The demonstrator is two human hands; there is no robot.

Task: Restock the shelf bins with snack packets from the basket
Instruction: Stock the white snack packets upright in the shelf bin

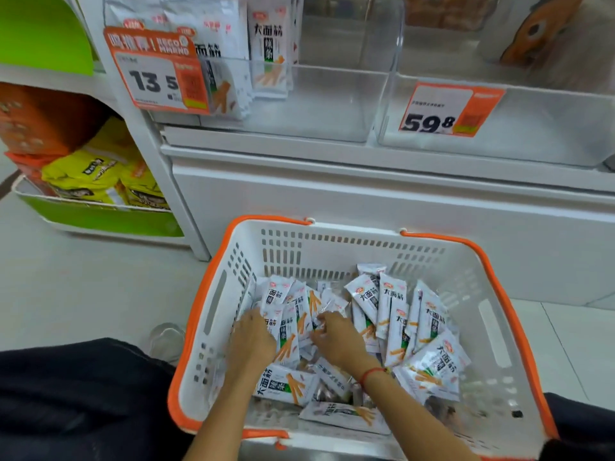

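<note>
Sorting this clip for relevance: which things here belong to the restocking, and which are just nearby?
Job: basket; snack packets; left clear bin; both hands, left, right, in the packets.

Nearby: right clear bin; yellow bags; green rack.

The basket (332,247) is white with orange rims and handles. It sits on the floor in front of the shelf. Many small white packets (396,314) with orange sticks drawn on them lie in it, jumbled, some standing, some flat. Up on the shelf, the left clear bin (299,104) has a few of the same packets standing at its left side. The right bin (532,128) is clear too.
</note>
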